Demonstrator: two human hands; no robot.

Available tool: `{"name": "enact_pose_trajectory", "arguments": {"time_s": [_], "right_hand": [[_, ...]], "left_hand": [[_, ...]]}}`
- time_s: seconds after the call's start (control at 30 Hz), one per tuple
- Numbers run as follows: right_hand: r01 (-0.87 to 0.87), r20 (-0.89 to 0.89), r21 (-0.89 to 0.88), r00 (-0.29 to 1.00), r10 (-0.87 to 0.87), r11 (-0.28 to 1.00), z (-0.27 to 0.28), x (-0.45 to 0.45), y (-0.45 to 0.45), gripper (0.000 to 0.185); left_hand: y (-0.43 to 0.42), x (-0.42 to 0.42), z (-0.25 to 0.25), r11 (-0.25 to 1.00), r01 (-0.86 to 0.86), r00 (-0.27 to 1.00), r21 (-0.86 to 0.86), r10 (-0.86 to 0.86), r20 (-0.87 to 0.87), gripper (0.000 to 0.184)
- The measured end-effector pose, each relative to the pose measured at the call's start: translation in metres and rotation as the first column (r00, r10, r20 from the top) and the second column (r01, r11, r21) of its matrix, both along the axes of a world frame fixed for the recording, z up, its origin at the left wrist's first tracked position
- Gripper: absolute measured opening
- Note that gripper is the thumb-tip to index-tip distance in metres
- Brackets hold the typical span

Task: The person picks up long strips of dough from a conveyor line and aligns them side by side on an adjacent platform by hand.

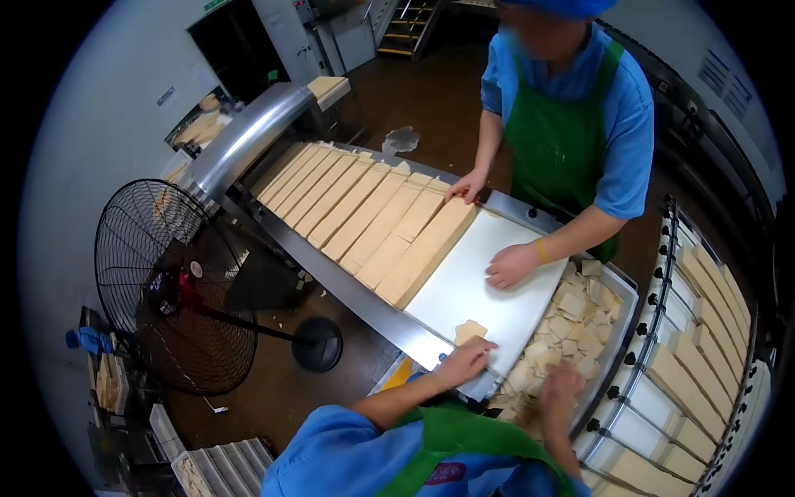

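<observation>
The left hand [466,364], part open with bent fingers, is by one scrap [469,331] on the white belt [447,286]. The right hand [563,388] is blurry; I can't tell its grip. Many bits [573,302] fill the bin [627,319].

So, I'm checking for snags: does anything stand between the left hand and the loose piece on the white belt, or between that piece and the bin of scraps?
Nothing visible stands between the left hand and the loose piece. Toward the bin, that hand lies close beside the path across the white belt.
</observation>
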State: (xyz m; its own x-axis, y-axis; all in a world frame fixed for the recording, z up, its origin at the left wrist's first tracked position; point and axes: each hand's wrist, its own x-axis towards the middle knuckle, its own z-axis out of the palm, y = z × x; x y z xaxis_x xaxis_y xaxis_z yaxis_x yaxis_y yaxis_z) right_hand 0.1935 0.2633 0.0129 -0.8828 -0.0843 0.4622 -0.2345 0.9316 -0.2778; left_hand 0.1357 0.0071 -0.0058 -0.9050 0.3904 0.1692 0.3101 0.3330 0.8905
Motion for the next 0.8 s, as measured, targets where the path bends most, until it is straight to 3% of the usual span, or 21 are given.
{"name": "enact_pose_trajectory", "arguments": {"time_s": [0.03, 0.1, 0.17, 0.2, 0.27, 0.3, 0.37, 0.5, 0.57, 0.6, 0.7, 0.73, 0.8], "right_hand": [[-0.059, -0.01, -0.048, 0.998, 0.058, 0.997, 0.0, 0.006, -0.021, 0.024], [-0.118, -0.016, -0.096, 0.993, 0.117, 0.988, 0.001, 0.01, -0.055, 0.022], [-0.311, 0.022, -0.26, 0.945, 0.328, 0.914, 0.002, 0.007, -0.079, 0.021], [-0.307, 0.026, -0.257, 0.946, 0.324, 0.916, 0.003, 0.004, -0.091, 0.021], [-0.41, 0.01, -0.205, 0.907, 0.421, 0.889, 0.008, -0.008, -0.116, 0.019], [-0.409, 0.011, -0.201, 0.908, 0.42, 0.89, 0.013, -0.015, -0.13, 0.019], [-0.425, 0.027, -0.228, 0.897, 0.442, 0.876, 0.025, -0.026, -0.159, 0.017], [-0.484, -0.025, -0.264, 0.868, 0.496, 0.834, 0.051, -0.063, -0.201, 0.016], [-0.501, 0.027, -0.28, 0.849, 0.528, 0.819, 0.069, -0.085, -0.219, 0.015], [-0.505, 0.025, -0.305, 0.843, 0.537, 0.807, 0.066, -0.096, -0.226, 0.016], [-0.423, 0.136, -0.413, 0.847, 0.514, 0.806, 0.057, -0.133, -0.25, 0.031], [-0.414, 0.143, -0.41, 0.851, 0.505, 0.813, 0.047, -0.146, -0.261, 0.031], [-0.163, 0.196, -0.733, 0.879, 0.435, 0.66, 0.012, -0.177, -0.289, 0.056]], "left_hand": [[-0.016, -0.006, -0.006, 0.995, -0.1, 0.995, -0.001, 0.099, -0.028, 0.029], [-0.055, -0.019, 0.006, 0.956, -0.278, 0.956, 0.095, 0.266, 0.121, 0.028], [-0.094, -0.032, 0.003, 0.857, -0.507, 0.861, 0.087, 0.507, 0.031, 0.03], [-0.121, -0.045, -0.009, 0.824, -0.566, 0.823, 0.007, 0.566, -0.05, 0.033], [-0.162, -0.061, -0.017, 0.665, -0.743, 0.668, -0.079, 0.744, -0.013, 0.036], [-0.18, -0.067, -0.02, 0.666, -0.742, 0.669, -0.075, 0.743, -0.011, 0.036], [-0.209, -0.075, -0.032, 0.51, -0.757, 0.587, -0.409, 0.805, -0.083, 0.044], [-0.233, -0.097, -0.062, 0.603, -0.733, 0.641, -0.314, 0.767, -0.023, 0.049], [-0.225, -0.106, -0.058, 0.65, -0.694, 0.668, -0.309, 0.742, 0.059, 0.049], [-0.219, -0.109, -0.053, 0.687, -0.679, 0.664, -0.259, 0.725, 0.183, 0.053], [-0.202, -0.111, -0.029, 0.708, -0.674, 0.683, -0.212, 0.706, 0.185, 0.058], [-0.202, -0.111, -0.038, 0.714, -0.658, 0.717, -0.24, 0.691, 0.09, 0.07], [-0.198, -0.111, -0.022, 0.715, -0.615, 0.733, -0.333, 0.674, 0.096, 0.075]]}}
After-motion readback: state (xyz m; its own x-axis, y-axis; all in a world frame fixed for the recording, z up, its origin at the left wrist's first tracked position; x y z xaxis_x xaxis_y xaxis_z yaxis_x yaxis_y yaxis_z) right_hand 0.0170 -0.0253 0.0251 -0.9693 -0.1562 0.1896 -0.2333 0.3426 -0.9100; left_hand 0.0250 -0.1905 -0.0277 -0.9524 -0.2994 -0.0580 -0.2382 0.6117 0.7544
